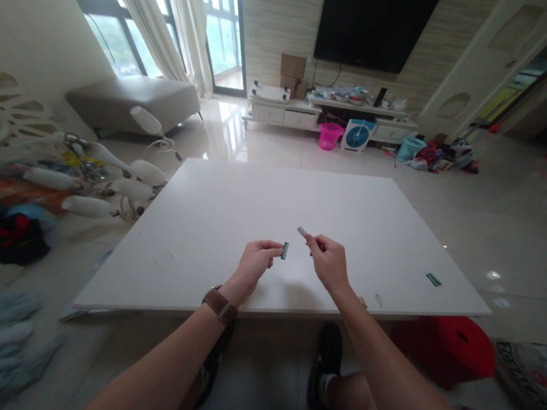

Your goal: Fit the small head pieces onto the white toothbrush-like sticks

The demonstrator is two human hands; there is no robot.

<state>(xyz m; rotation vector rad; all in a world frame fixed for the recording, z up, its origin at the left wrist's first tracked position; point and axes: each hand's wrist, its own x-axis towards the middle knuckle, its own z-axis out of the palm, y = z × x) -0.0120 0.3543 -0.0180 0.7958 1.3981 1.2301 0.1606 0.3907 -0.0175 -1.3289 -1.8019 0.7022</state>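
Above the white table [273, 198], my left hand [256, 263] pinches a small flat green and dark strip [285, 251] between thumb and fingertips. It looks like a little circuit board or a razor head; which one I cannot tell. My right hand [329, 261] is closed round a short, light grey stick-like piece [301, 231], whose tip points up and to the left. The two held pieces are apart, with a small gap between the hands. A similar green and dark piece [433, 279] lies on the tabletop near the right front corner.
Near the front edge lies a small clear piece [378, 300], with a small brownish object [362, 301] beside my right forearm. A red stool [462, 348] stands below the right corner. Lamp shades [88, 206] crowd the left side. A pink basket [329, 136] stands beyond the table.
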